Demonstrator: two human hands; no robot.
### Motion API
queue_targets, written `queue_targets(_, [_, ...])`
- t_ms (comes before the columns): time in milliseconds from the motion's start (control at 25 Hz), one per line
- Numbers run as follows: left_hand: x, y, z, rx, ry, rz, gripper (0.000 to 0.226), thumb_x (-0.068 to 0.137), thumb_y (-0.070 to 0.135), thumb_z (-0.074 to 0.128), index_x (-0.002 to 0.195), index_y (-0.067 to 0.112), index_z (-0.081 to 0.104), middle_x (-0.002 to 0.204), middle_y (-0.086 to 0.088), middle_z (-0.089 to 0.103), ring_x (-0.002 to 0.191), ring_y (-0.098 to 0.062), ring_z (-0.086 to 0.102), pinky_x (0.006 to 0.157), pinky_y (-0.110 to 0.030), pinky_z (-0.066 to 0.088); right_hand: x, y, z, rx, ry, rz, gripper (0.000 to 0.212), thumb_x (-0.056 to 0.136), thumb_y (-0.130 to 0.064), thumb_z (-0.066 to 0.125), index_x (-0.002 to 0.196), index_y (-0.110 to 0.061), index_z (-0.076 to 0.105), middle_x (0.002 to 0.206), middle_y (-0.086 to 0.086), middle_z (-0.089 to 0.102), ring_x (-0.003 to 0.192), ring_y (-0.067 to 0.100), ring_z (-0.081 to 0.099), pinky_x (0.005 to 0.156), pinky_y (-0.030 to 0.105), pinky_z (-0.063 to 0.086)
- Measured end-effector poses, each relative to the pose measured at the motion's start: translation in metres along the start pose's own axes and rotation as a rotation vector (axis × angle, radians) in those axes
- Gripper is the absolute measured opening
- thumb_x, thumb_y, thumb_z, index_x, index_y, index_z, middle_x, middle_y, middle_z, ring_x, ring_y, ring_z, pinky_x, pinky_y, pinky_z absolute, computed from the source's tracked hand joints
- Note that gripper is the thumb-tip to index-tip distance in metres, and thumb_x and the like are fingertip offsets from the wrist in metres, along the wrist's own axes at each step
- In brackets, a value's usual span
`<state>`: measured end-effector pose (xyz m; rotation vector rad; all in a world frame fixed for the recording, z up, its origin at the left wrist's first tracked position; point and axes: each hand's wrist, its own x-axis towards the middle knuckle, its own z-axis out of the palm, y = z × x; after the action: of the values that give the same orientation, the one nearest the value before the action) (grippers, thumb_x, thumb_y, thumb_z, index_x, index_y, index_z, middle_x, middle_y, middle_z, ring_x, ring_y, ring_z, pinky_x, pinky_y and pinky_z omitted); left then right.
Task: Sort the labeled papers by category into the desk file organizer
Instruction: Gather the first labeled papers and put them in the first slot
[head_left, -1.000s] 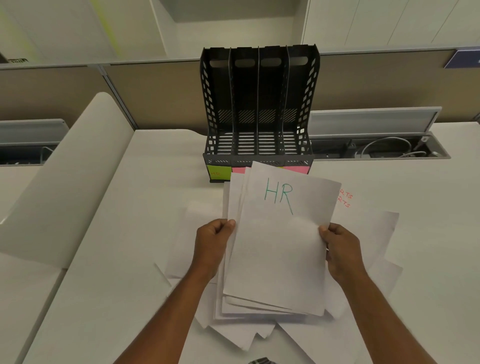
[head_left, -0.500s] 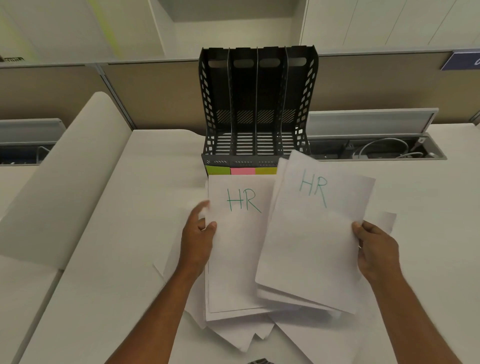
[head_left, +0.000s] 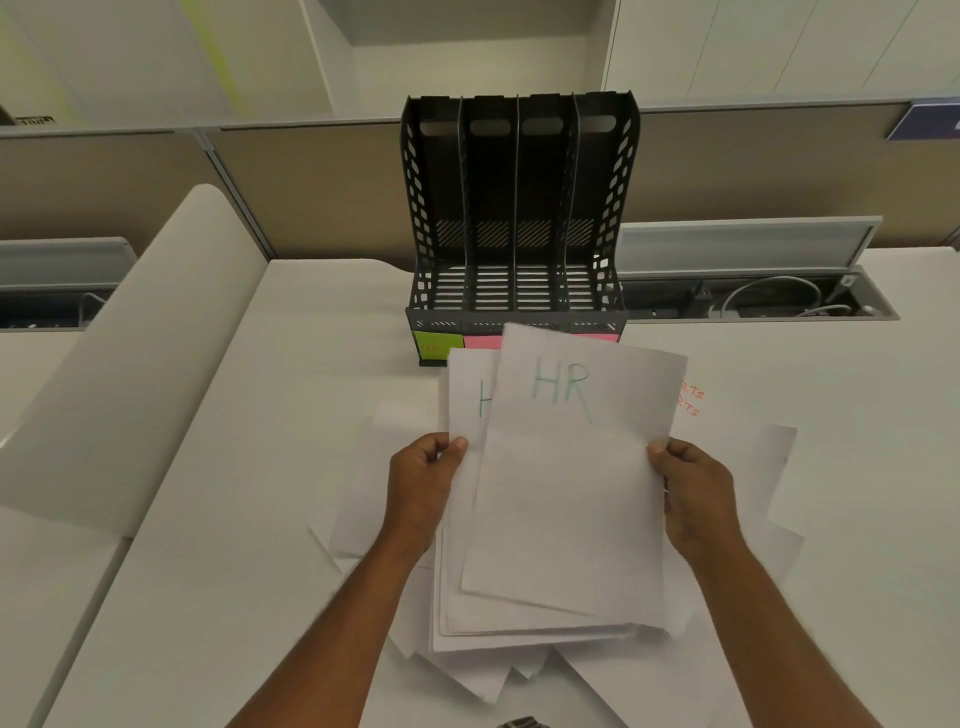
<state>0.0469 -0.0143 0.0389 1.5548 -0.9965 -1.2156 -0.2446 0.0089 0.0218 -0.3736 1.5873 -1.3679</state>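
desk (head_left: 260, 467) bare leftward; hands (head_left: 423, 483) pinch hr papers (head_left: 566, 493) (edges).

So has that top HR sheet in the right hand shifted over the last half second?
Yes. The top HR sheet swung back left, now overlapping the left hand's stack, below the black organizer.

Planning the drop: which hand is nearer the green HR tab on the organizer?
Left. The left hand sits almost directly below the green HR tab; the right hand is far off to its right.
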Motion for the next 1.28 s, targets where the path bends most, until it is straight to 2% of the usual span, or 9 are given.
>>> queue_targets(80, [0.005,0.000,-0.008,0.001,0.042,0.001,0.010,0.092,0.021,0.069,0.083,0.017,0.073,0.063,0.018,0.065,0.060,0.000,0.057,0.066,-0.022,0.048,0.010,-0.010,-0.015,0.035,0.107,-0.011,0.012,0.093,-0.010,0.068,0.103,-0.008,0.075,0.099,0.007,0.073,0.076,0.016,0.066,0.068,0.027,0.052])
queue_targets(200, [0.010,-0.002,-0.018,-0.012,0.057,-0.004,0.006,0.092,0.017,0.069,0.089,0.013,0.073,0.070,0.008,0.067,0.066,-0.008,0.060,0.071,-0.028,0.051,0.020,-0.026,-0.037,0.083,0.134,-0.045,0.016,0.093,-0.008,0.068,0.108,-0.008,0.074,0.107,0.007,0.074,0.084,0.015,0.068,0.077,0.027,0.053])
queue_targets(480, [0.004,-0.002,-0.004,-0.037,0.008,-0.022,0.014,0.093,0.015,0.068,0.103,0.024,0.070,0.088,0.009,0.075,0.084,-0.007,0.070,0.075,-0.017,0.054,-0.003,-0.017,0.002,-0.041,-0.188,-0.071,0.021,0.091,-0.007,0.070,0.112,-0.005,0.073,0.102,0.011,0.079,0.089,0.027,0.075,0.084,0.040,0.059])
queue_targets(640, [0.000,0.002,-0.001,-0.121,-0.043,-0.060,0.028,0.090,0.014,0.072,0.117,0.018,0.067,0.101,-0.003,0.078,0.091,-0.020,0.075,0.081,-0.033,0.061,-0.012,0.001,0.021,-0.112,-0.255,-0.014,0.024,0.093,-0.019,0.070,0.115,-0.008,0.073,0.106,0.007,0.079,0.097,0.028,0.076,0.083,0.040,0.059])
queue_targets(800, [-0.004,0.002,-0.003,-0.167,-0.054,-0.117,0.045,0.090,0.021,0.072,0.126,0.041,0.055,0.099,-0.002,0.078,0.085,-0.020,0.077,0.069,-0.035,0.063,-0.013,0.006,0.019,-0.066,-0.396,0.167,0.034,0.094,-0.024,0.070,0.125,-0.011,0.067,0.117,0.009,0.076,0.106,0.030,0.073,0.085,0.043,0.059])
queue_targets(880, [-0.007,0.003,-0.001,-0.185,-0.051,-0.126,0.035,0.098,0.027,0.061,0.127,0.045,0.053,0.111,0.003,0.075,0.092,-0.012,0.075,0.074,-0.029,0.061,-0.016,0.003,0.015,-0.144,-0.486,0.183,0.037,0.094,-0.024,0.069,0.128,-0.009,0.066,0.118,0.010,0.076,0.106,0.031,0.073,0.091,0.048,0.058])
queue_targets(1000, [-0.010,0.014,0.000,-0.141,-0.156,-0.074,0.025,0.101,0.035,0.053,0.125,0.033,0.062,0.128,0.003,0.069,0.113,-0.008,0.067,0.098,-0.033,0.054,-0.024,-0.009,0.023,-0.332,-0.432,0.034,0.029,0.095,-0.020,0.067,0.123,-0.011,0.070,0.112,0.009,0.077,0.097,0.028,0.076,0.092,0.051,0.059])
queue_targets(1080, [-0.014,0.027,-0.001,-0.029,-0.224,0.062,0.029,0.099,0.024,0.060,0.128,0.027,0.059,0.126,0.002,0.069,0.113,-0.010,0.066,0.098,-0.036,0.055,-0.034,-0.024,0.037,-0.377,-0.343,-0.140,0.023,0.096,-0.019,0.066,0.118,-0.017,0.073,0.106,0.002,0.079,0.093,0.024,0.076,0.088,0.047,0.061])
queue_targets(1280, [-0.027,0.070,0.004,0.100,-0.052,0.539,0.049,0.099,0.011,0.051,0.135,0.041,0.039,0.123,0.025,0.056,0.116,-0.005,0.059,0.092,-0.027,0.057,-0.064,-0.062,0.065,-0.297,-0.321,-0.605,0.015,0.096,-0.023,0.066,0.109,-0.030,0.069,0.097,-0.023,0.075,0.091,0.003,0.071,0.072,0.013,0.055])
